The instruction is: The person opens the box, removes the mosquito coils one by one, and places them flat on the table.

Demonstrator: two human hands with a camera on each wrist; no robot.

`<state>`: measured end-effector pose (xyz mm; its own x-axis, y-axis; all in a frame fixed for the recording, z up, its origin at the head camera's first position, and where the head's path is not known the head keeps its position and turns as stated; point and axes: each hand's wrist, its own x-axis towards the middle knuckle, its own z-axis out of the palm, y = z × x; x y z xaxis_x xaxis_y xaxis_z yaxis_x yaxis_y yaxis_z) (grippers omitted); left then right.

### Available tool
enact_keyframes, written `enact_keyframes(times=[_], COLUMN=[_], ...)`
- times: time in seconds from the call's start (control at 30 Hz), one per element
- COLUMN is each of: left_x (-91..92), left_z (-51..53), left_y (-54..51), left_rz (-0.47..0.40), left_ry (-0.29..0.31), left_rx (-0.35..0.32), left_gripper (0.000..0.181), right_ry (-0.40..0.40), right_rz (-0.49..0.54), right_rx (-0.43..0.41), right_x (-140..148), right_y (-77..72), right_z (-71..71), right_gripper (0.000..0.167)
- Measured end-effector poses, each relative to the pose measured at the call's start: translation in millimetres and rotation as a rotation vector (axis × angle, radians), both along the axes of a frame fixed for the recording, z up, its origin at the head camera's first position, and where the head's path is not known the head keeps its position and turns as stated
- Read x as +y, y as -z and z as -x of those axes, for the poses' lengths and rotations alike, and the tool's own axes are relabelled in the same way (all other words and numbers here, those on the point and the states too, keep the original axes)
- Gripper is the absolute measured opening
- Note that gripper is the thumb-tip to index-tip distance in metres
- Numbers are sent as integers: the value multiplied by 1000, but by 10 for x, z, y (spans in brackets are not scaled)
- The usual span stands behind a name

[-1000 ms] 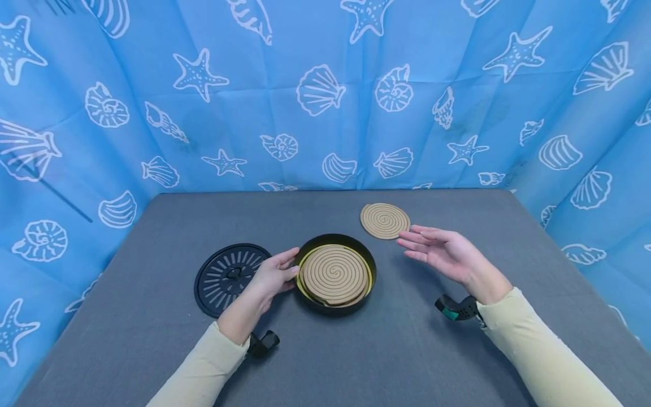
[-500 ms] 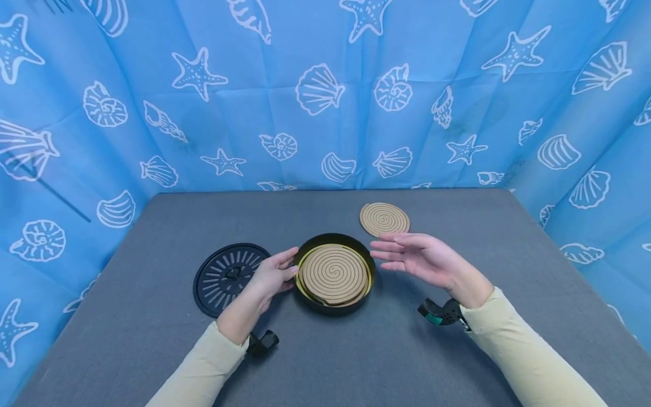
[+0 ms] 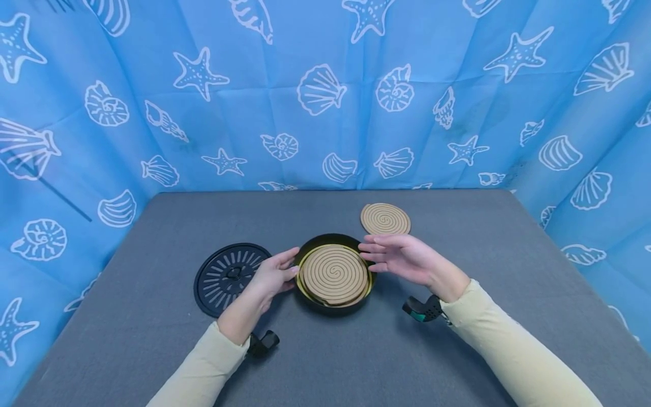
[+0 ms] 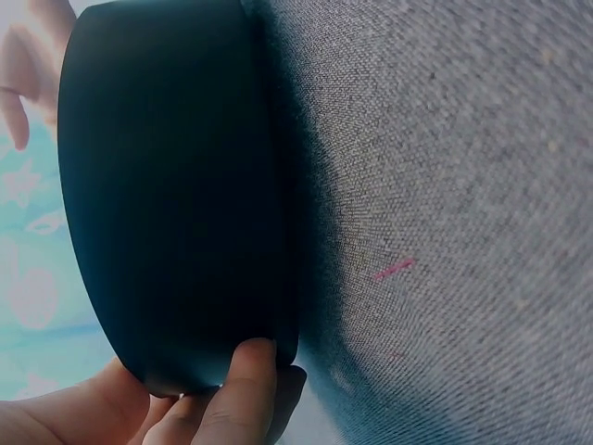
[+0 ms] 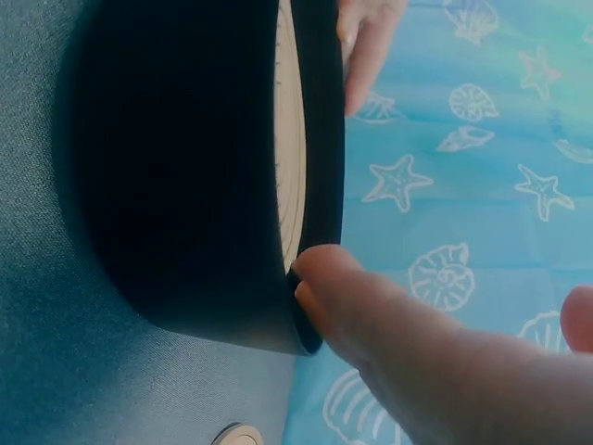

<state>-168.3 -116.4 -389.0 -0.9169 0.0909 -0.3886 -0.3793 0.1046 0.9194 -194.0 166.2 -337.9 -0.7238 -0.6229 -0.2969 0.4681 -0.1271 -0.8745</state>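
A round black tin (image 3: 333, 311) with a yellow inner edge holds a stack of tan mosquito coils (image 3: 334, 274). My left hand (image 3: 270, 278) holds the tin's left side, thumb and fingers on the outer wall. In the left wrist view, its fingers (image 4: 243, 394) lie on the black wall near the base. From the right, my right hand (image 3: 402, 259) reaches to the tin with fingers extended. In the right wrist view, a fingertip (image 5: 324, 269) touches the rim, and the thumb (image 5: 579, 320) stands apart. Neither hand holds a coil.
The slotted black lid (image 3: 231, 282) lies on the grey cloth left of the tin, partly behind the left hand. Another tan mosquito coil (image 3: 385, 218) lies behind and right of the tin. A blue shell-print curtain (image 3: 325, 141) stands along the table's far edge.
My right hand has moved left, from beside the single coil to the tin's right rim. The left hand, tin, lid and coils stay where they were.
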Motion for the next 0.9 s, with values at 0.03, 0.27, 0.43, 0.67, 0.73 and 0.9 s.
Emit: enact_keyframes(times=[0.03, 0.27, 0.43, 0.67, 0.73, 0.9], left_x=[0, 7, 1, -4, -5, -2], left_z=[1, 6, 6, 17, 18, 13], left_y=[2, 15, 24, 25, 25, 20], left_rz=[1, 9, 13, 10, 10, 15], left_ry=[1, -1, -4, -2, -2, -4], left_rx=[0, 2, 6, -5, -7, -9], left_gripper=[48, 48, 48, 47, 47, 47], right_ry=[-1, -13, -24, -26, -25, -25], right_rz=[-2, -34, -57, -86, -96, -106], right_rx=[0, 7, 10, 20, 20, 14], right_x=[-10, -47, -96, -136, -147, -173], right_y=[9, 15, 14, 27, 30, 44], right_z=[7, 26, 45, 65, 70, 85], right_gripper=[60, 63, 63, 64, 65, 65])
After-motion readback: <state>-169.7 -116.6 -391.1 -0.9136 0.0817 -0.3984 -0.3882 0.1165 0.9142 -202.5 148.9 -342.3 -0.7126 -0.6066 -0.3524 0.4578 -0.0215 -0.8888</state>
